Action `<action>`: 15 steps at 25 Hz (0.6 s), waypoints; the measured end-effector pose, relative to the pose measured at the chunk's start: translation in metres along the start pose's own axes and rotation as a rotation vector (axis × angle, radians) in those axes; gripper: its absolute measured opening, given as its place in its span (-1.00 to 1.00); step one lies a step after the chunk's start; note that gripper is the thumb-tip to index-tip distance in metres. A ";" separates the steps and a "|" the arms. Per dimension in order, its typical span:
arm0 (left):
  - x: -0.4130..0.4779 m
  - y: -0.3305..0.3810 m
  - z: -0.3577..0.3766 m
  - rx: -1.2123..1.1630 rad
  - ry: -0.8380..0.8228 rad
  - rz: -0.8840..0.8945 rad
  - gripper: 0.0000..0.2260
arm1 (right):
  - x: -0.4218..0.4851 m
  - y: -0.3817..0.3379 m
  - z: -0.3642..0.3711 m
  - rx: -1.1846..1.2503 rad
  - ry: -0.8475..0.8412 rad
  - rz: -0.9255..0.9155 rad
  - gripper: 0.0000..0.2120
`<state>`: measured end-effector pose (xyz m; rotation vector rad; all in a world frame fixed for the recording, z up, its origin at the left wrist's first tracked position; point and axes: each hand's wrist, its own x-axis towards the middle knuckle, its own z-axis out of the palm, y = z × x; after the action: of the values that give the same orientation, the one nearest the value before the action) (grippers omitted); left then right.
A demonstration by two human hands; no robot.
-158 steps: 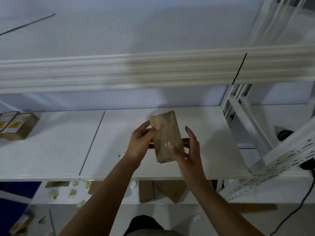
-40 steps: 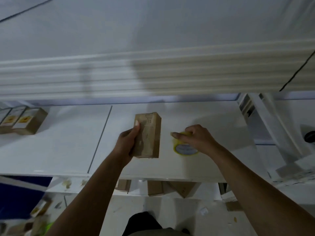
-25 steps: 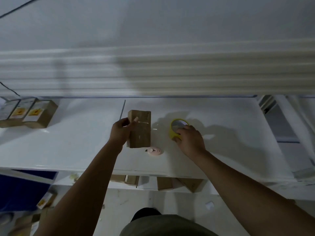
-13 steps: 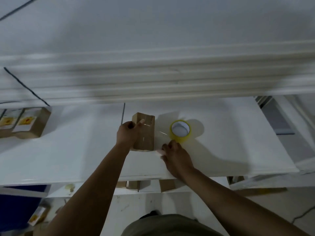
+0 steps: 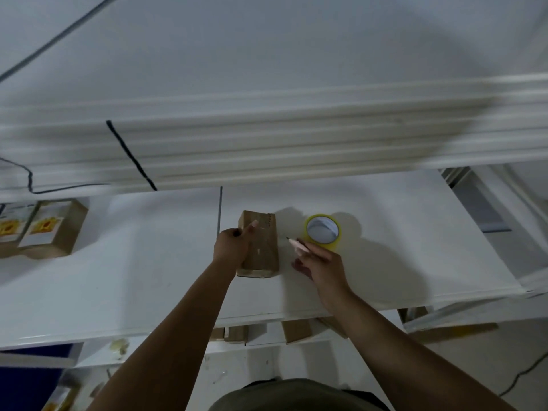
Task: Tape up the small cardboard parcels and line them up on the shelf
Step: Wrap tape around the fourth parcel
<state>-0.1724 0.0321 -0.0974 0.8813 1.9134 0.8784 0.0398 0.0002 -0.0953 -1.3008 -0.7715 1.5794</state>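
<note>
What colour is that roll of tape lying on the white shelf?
The tape roll is yellow around a pale core; the head view shows it plainly.

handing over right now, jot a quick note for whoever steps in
Left hand grips the cardboard parcel, which lies on the white shelf.
Right hand pinches a small pink tool, probably a cutter, with its dark tip toward the parcel.
The yellow tape roll lies flat on the shelf by the right hand.
Done: labelled parcels sit side by side at the shelf's far left.
Left: the tape on this parcel is too faint to judge. Check it, trim it, then line the parcel up with the others.
</note>
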 end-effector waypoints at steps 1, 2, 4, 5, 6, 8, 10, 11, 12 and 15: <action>0.000 -0.001 0.001 -0.001 -0.006 -0.006 -0.57 | 0.003 0.000 0.003 0.095 0.021 0.017 -0.80; 0.000 -0.002 0.002 -0.004 -0.011 -0.013 -0.58 | 0.005 0.000 0.005 0.140 0.032 0.017 -0.84; -0.001 -0.005 0.003 -0.013 -0.016 -0.029 -0.58 | 0.012 -0.001 0.008 0.060 0.084 -0.021 -0.85; -0.001 -0.006 0.003 -0.022 -0.016 -0.035 -0.57 | 0.016 0.000 0.010 -0.116 0.142 -0.055 -0.82; -0.002 -0.007 0.002 -0.026 -0.017 -0.039 -0.56 | 0.019 0.001 0.013 -0.328 0.203 -0.080 -0.79; -0.002 -0.010 0.000 -0.017 -0.026 -0.044 -0.54 | 0.020 0.001 0.023 -0.553 0.268 -0.117 -0.81; -0.001 -0.013 -0.001 -0.014 -0.039 -0.047 -0.51 | 0.019 0.003 0.034 -0.553 0.259 -0.171 -0.76; -0.001 -0.014 -0.001 -0.015 -0.041 -0.047 -0.50 | 0.019 0.004 0.038 -0.589 0.252 -0.210 -0.73; -0.001 -0.014 -0.001 -0.016 -0.040 -0.046 -0.51 | 0.020 0.006 0.040 -0.662 0.237 -0.259 -0.72; -0.003 -0.012 -0.001 0.014 -0.037 -0.034 -0.56 | 0.019 0.010 0.039 -0.871 0.117 -0.431 -0.77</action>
<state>-0.1755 0.0232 -0.1055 0.8652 1.8993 0.8242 -0.0008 0.0175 -0.1023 -1.6431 -1.6401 0.8097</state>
